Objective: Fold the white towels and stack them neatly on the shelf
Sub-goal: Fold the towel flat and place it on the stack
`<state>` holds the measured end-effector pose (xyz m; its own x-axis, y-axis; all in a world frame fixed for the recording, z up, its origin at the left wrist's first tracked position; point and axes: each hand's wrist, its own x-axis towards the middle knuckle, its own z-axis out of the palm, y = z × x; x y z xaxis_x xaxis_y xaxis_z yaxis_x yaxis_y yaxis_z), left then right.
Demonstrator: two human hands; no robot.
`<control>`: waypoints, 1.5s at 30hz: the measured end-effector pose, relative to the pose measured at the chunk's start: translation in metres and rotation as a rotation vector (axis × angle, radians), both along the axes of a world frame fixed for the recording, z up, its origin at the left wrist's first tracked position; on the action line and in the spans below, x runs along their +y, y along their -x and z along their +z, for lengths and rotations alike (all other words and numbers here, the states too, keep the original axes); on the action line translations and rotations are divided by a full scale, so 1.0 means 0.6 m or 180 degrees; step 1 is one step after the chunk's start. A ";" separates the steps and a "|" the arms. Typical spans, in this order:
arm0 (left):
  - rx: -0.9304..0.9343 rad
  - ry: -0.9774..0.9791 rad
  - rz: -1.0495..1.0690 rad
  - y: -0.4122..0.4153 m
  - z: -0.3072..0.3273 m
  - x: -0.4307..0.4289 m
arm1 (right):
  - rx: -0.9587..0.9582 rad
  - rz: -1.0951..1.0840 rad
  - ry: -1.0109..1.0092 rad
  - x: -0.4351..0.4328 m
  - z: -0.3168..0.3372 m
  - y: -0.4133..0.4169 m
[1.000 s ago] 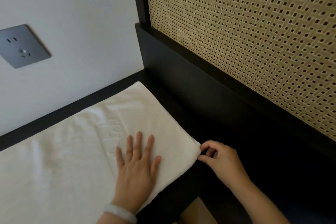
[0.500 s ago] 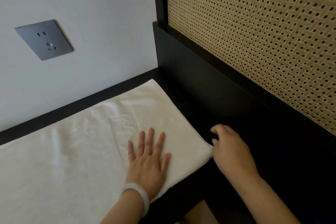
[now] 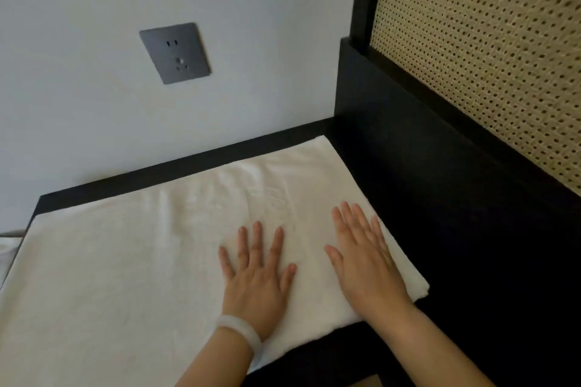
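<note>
The left hand [image 3: 257,276] and right hand [image 3: 367,264] are laid flat, fingers spread, nothing gripped, at the 4 o'clock end of the white towel [image 3: 125,261]; the towel is spread on the black shelf [image 3: 440,229].

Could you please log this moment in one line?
phase: flattening towel | left hand: flat on towel | right hand: flat on towel near right edge | towel: on dark shelf

White towel [image 3: 141,261] flat on dark shelf [image 3: 195,163]
</note>
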<state>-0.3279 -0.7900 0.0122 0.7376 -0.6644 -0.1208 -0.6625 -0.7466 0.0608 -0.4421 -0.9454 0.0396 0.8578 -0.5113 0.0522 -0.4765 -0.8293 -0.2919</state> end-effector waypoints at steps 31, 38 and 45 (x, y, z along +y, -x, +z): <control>0.0018 0.0338 0.0113 -0.025 0.000 0.046 | 0.1556 -0.0712 -0.0173 -0.032 0.022 0.012; 0.0028 0.0108 0.0112 -0.085 0.024 0.028 | 0.0379 0.0866 0.0585 0.063 0.020 -0.146; 0.0095 0.0061 0.0175 -0.176 0.006 0.036 | 0.0527 0.0842 0.0340 -0.019 -0.030 -0.235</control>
